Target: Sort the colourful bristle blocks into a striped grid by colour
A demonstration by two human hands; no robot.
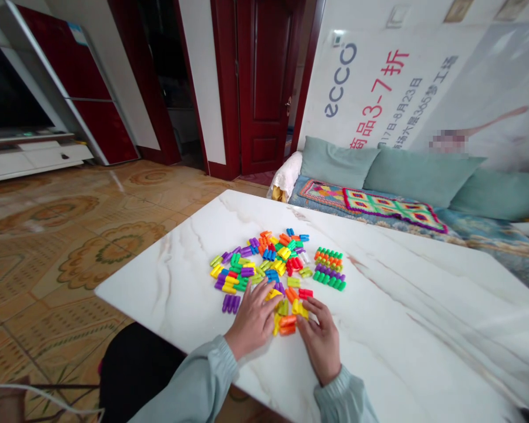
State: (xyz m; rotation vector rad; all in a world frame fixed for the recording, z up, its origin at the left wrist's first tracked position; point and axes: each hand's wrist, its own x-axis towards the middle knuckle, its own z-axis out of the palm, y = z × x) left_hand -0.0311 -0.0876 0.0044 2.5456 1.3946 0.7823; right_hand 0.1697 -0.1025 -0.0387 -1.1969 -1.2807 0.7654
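Left hand spread, right hand flat with fingers together, flank an orange block; the block pile crowds ahead, while the marble table lies open rightward.

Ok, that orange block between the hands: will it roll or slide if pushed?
The orange block looks like small hard plastic, so probably light and stiff. Its rounded lobes lie joined side by side, so rolling seems unlikely. On the glossy table it may slide easily.
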